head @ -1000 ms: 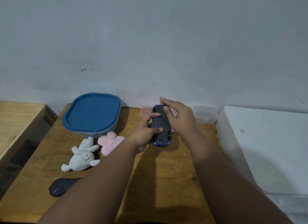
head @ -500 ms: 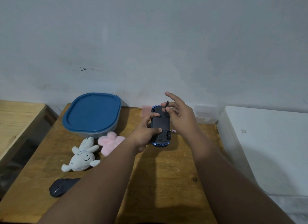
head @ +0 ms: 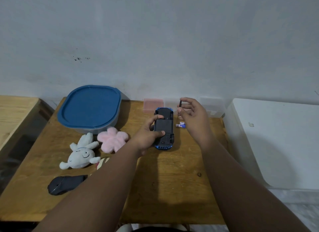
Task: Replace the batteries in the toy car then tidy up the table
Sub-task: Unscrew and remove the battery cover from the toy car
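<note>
The blue toy car (head: 164, 128) lies upside down on the wooden table (head: 172, 188), its black underside facing up. My left hand (head: 148, 136) grips it from the left, thumb on the underside. My right hand (head: 191, 116) hovers just right of the car and pinches a small thin dark piece (head: 180, 106), held upright. Two small batteries (head: 180, 125) lie on the table under my right hand.
A grey tub with a blue lid (head: 89, 109) stands at the back left. A white plush bunny (head: 81, 154), a pink plush flower (head: 112, 139) and a dark computer mouse (head: 65, 184) lie on the left. A pink box (head: 153, 105) and clear boxes (head: 212, 105) line the wall.
My right hand lifted off the car's underside and moved right, carrying the small dark piece away. The batteries beside the car came into view. My left hand kept its hold.
</note>
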